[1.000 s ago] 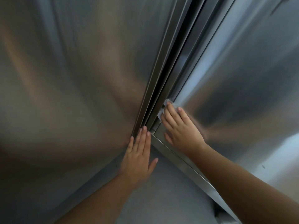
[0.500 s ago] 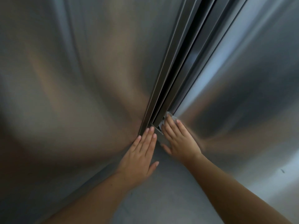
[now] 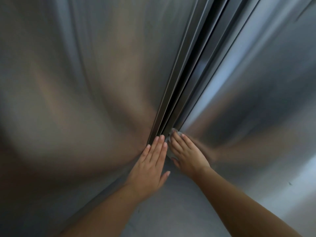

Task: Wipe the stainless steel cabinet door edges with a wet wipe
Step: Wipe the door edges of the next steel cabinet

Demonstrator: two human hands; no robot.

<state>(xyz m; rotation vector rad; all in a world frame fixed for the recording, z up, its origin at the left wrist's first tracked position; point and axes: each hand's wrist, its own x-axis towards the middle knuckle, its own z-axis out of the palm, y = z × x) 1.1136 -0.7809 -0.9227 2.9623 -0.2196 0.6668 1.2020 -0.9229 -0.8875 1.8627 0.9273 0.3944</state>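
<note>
Cabinet: brushed stainless steel, seen from close by. The left door [image 3: 85, 100] stands beyond the left hand [image 3: 150, 166] and the right door [image 3: 256, 100] beyond the right hand [image 3: 186, 154].
Inside: a dark gap [image 3: 178, 101] runs up from between the two hands; what the cabinet holds cannot be made out.
Door edges: narrow folded steel strips [image 3: 165, 108] rise from just above the left fingertips, shiny and streaked with blur.
Wipe: a small crumpled white wet wipe [image 3: 174, 130] peeks out past the right fingertips and along their inner side, against the edge of the right door.
Right hand: flat, fingers straight and together, pressing the wipe to the steel.
Left hand: flat and spread, thumb out, palm resting on the left door with fingertips at its edge, holding nothing.
Floor: pale grey floor [image 3: 171, 211] lies below both wrists.
Change: a second ago the right hand was higher than the left and well apart from it; now the two are level and almost touching. The bottom rim of the right door, seen under the right hand then, no longer shows.
</note>
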